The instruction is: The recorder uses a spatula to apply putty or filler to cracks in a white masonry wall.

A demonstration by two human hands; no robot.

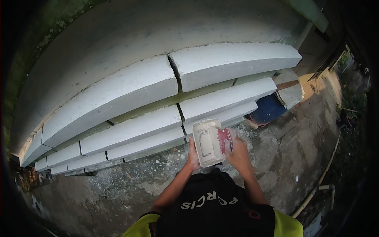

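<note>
A small rectangular tub [216, 159] smeared with whitish putty is held in front of my body. My left hand [192, 155] grips it by its left side, thumb along the wall and the other fingers mostly hidden. In my right hand [238, 152] is a red putty scraper [223, 139], held at the tub's right rim. The scraper's far edge overlaps the tub, and putty coats both. Wet-looking putty [205, 143] lies inside the tub, with a darker bare patch in it. White smears mark my right fingers.
Long white-coated blocks [130, 130] form stepped ledges along the wall [154, 31], with dark gaps between them. A blue drum or bucket [268, 112] stands right of the lower ledge. Stained concrete floor [276, 158] surrounds me; a thin pole [316, 189] lies at the right.
</note>
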